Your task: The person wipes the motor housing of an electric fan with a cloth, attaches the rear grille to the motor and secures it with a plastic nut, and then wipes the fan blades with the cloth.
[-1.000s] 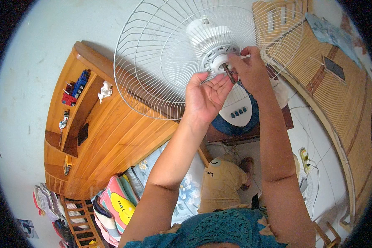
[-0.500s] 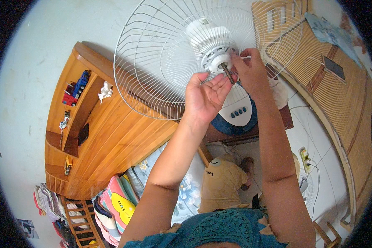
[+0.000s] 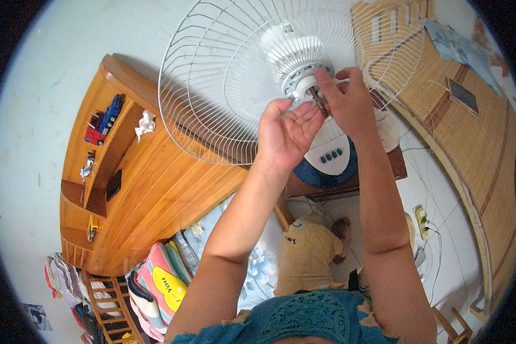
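Observation:
A white fan with its rear wire guard (image 3: pixel 212 86) and white motor housing (image 3: pixel 289 54) stands in front of me, the blade removed. My left hand (image 3: pixel 285 135) is raised palm up just below the motor hub (image 3: pixel 304 86), fingers together near the shaft. My right hand (image 3: pixel 350 103) pinches a small dark tool or the shaft (image 3: pixel 320 103) at the hub's centre. The fan's blue and white base with buttons (image 3: pixel 329 160) sits below on a dark stool.
A wooden headboard with shelves (image 3: pixel 126 172) holds toy cars on the left. Pillows and bedding (image 3: pixel 166 281) lie below. A small person in a yellow shirt (image 3: pixel 307 258) crouches on the tiled floor. A power strip (image 3: pixel 421 221) lies at right, beside a bamboo blind (image 3: pixel 441 109).

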Tool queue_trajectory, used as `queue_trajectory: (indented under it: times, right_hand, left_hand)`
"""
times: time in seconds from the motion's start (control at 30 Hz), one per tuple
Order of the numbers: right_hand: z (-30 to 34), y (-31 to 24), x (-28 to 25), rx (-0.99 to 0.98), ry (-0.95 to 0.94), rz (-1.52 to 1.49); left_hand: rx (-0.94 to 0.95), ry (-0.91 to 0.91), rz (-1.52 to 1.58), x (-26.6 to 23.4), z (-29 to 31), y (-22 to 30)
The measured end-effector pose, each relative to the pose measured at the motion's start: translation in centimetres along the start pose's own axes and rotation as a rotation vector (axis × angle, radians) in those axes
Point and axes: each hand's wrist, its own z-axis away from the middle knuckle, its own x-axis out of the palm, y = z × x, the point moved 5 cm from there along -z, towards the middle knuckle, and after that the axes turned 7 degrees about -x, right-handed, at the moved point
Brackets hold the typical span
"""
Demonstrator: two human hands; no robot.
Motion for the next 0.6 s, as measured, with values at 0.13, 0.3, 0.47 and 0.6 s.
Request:
queue_trajectory:
  times: [0.13, 0.3, 0.47, 0.6]
  right_hand:
    - [-1.0, 1.7, 0.1, -0.056, 0.092, -0.069]
    - [-0.7, 2.3, 0.2, 0.036, 0.048, -0.159]
    - [-1.0, 3.4, 0.7, 0.061, 0.109, -0.355]
    - [-0.6, 2.2, 0.5, 0.095, 0.065, -0.288]
  left_hand:
    - [-0.027, -0.026, 0.004, 0.5, -0.2, -0.3]
    - [-0.015, 0.015, 0.008, 0.0, -0.2, -0.1]
    - [-0.029, -0.02, 0.065, 0.0, -0.4, -0.1]
    - [-0.054, -0.075, 0.133, -0.5, -0.3, 0.1]
